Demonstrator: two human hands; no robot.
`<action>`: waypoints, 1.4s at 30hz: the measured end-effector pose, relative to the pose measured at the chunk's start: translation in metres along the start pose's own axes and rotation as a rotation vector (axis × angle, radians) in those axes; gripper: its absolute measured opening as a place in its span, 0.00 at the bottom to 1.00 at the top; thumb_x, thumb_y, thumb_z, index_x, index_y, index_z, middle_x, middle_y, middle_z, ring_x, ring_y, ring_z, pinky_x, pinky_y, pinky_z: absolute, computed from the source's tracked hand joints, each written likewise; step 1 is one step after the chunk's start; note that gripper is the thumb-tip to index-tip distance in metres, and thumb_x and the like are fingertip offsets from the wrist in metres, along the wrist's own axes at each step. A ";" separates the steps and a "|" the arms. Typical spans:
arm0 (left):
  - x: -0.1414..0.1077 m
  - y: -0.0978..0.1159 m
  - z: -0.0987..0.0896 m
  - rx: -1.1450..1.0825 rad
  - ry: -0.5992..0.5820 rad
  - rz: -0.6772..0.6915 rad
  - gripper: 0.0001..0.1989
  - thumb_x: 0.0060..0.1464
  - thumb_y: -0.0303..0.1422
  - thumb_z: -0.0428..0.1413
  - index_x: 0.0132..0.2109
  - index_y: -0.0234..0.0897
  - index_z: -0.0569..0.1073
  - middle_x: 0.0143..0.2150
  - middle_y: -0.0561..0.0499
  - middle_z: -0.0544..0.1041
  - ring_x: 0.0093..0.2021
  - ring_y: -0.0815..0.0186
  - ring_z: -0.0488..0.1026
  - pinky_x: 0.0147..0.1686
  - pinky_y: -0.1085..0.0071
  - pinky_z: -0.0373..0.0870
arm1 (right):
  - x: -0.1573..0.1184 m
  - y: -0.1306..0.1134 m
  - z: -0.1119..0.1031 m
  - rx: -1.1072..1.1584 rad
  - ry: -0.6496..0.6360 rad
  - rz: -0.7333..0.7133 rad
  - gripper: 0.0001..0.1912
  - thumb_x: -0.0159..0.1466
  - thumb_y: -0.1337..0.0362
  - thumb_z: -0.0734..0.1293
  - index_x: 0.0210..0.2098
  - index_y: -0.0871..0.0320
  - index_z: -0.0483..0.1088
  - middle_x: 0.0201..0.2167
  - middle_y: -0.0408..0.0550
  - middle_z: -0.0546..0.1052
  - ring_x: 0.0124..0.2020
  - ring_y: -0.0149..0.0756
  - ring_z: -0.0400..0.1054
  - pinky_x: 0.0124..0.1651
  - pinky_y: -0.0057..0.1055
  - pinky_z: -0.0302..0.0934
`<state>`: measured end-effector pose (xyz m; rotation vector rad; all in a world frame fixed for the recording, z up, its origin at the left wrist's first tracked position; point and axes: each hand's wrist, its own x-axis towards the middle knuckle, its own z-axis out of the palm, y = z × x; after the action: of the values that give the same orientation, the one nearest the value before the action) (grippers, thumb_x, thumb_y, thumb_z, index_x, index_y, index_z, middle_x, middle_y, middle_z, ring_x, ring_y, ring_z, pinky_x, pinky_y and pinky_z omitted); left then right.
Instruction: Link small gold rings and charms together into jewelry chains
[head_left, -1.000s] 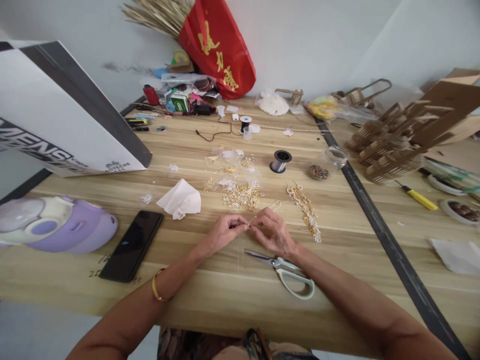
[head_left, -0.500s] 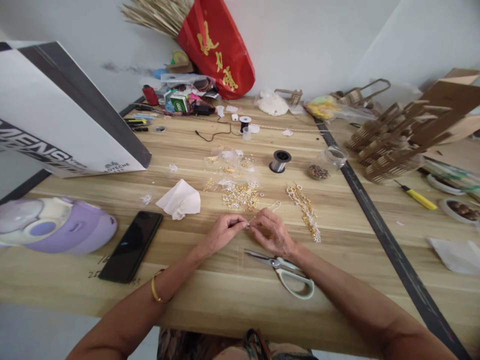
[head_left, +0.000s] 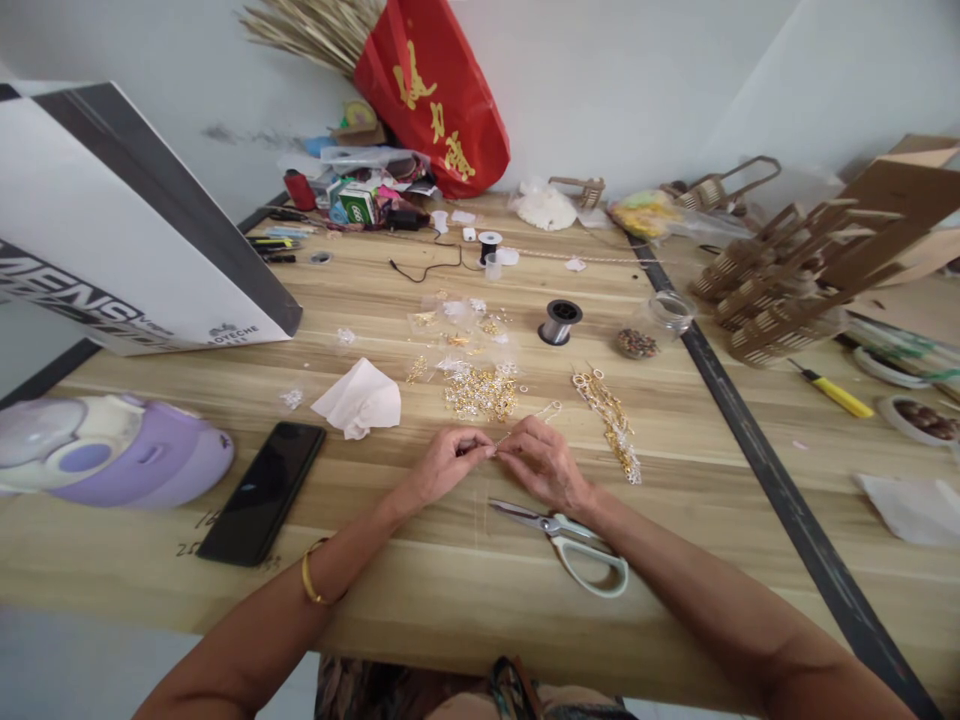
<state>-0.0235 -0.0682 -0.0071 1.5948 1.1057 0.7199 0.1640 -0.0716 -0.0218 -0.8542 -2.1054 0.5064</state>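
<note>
I see both left hand (head_left: 452,463) and right hand (head_left: 545,465) pinched narrow on a thin beaded strand (head_left: 501,441), between their fingertips.

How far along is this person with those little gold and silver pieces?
The joined strands lying to the right look done. In hand is a thin chain, pinched between the fingers of the left hand and right hand. The loose pieces heaped beyond the hands look unused; how many are still needed, I cannot tell.

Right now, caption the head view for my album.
Left hand and right hand pinch a fine strand, scissors lying nearby.
</note>
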 end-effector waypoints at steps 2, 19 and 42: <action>0.000 0.000 0.000 0.015 0.005 0.020 0.11 0.51 0.36 0.54 0.31 0.31 0.74 0.25 0.52 0.72 0.27 0.70 0.65 0.28 0.76 0.59 | 0.000 0.000 0.000 -0.001 0.004 -0.001 0.03 0.62 0.67 0.64 0.35 0.57 0.70 0.29 0.48 0.68 0.31 0.35 0.63 0.33 0.32 0.60; 0.000 -0.002 0.001 0.018 0.021 0.009 0.08 0.49 0.32 0.55 0.32 0.30 0.75 0.23 0.53 0.71 0.23 0.73 0.62 0.24 0.77 0.57 | 0.002 -0.003 -0.001 -0.011 0.028 -0.002 0.04 0.62 0.67 0.63 0.34 0.57 0.70 0.29 0.48 0.68 0.31 0.34 0.63 0.32 0.32 0.60; -0.002 0.012 -0.002 -0.226 0.020 -0.087 0.09 0.45 0.36 0.59 0.29 0.31 0.72 0.24 0.53 0.71 0.26 0.72 0.64 0.28 0.76 0.58 | 0.003 -0.005 -0.004 0.023 0.047 0.029 0.02 0.62 0.69 0.63 0.34 0.57 0.67 0.29 0.48 0.68 0.31 0.35 0.63 0.33 0.33 0.61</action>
<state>-0.0221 -0.0697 0.0048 1.3430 1.0614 0.7751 0.1636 -0.0729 -0.0149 -0.8764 -2.0433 0.5206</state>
